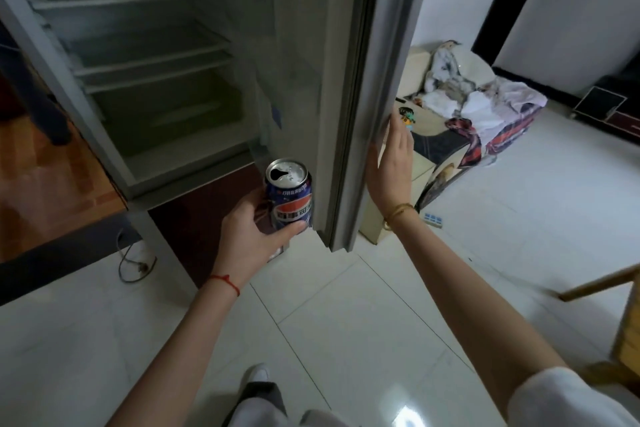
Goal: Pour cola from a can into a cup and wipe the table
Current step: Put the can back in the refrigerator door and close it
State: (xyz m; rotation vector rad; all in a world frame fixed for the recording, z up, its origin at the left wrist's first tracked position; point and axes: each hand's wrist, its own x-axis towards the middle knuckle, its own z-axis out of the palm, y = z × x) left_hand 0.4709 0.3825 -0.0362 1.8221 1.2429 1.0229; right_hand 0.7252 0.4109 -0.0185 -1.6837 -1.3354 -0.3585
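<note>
Standing upright in the left hand (250,236), the blue cola can (290,196) has its top facing the camera, the drinking hole in the lid already open. That hand's fingers are curled around the lower half of the can, the thumb (291,230) lying across the front just under the label and the rest wrapped behind it, out of sight. A thin red string (227,280) circles the left wrist. The can sits just in front of the open fridge (166,80), low down near its bottom edge, and close beside the edge of the fridge door (360,97). Bare shelves show inside the dim fridge. The right hand (393,163) is held flat and open, fingers straight and together, resting against the outer face of the door near its edge; it grips nothing. A gold bracelet (398,213) sits on the right wrist. Beyond the door, a low piece of furniture carries a heap of clothes (478,104). White floor tiles (346,340) spread underneath, with a loose cable (133,260) lying on them at the left and a wooden piece of furniture (616,305) at the right edge.
</note>
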